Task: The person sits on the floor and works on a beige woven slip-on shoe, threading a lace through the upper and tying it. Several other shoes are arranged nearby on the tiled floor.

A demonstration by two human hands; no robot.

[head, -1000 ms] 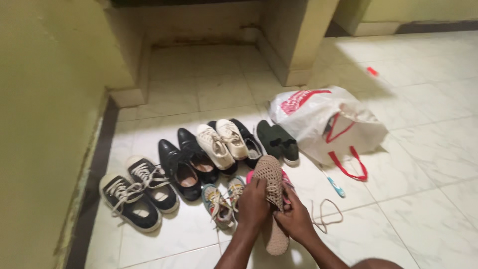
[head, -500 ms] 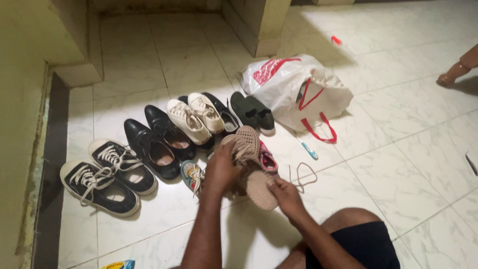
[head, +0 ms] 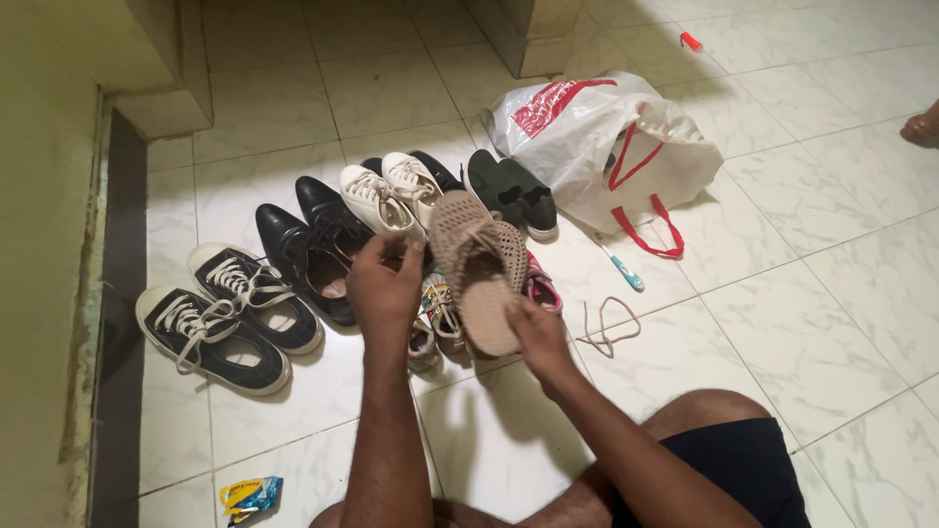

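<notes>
**Beige mesh shoe held up over row of footwear**

Seated on white tiled floor (head: 743, 323), bare knee and dark shorts at the lower right edge. Beige woven mesh shoe (head: 479, 264) lifted off the floor, tilted, sole partly turned toward the camera, toe end nearest the body. Right hand (head: 536, 337) closed around the sole's near end, fingers curled under it. Left hand (head: 384, 284) raised just beside the shoe's left side, fingers bent and pinched together near the lace area; what exactly is pinched cannot be told.

Directly under the lifted shoe: small patterned sneaker (head: 437, 311) and a pink-trimmed shoe (head: 541, 289), on the floor. Behind, in a row toward the wall: black canvas sneakers with white laces (head: 220, 323) at far left, black leather shoes (head: 313, 244), white lace-up sneakers (head: 391, 196), dark slip-ons (head: 514, 196). White plastic bag with red handles (head: 606, 137) to the right of the row. Loose lace (head: 608, 328) and a toothbrush (head: 618, 266) lying near the right hand. Crumpled snack wrapper (head: 249, 494) near the bottom left edge.
</notes>
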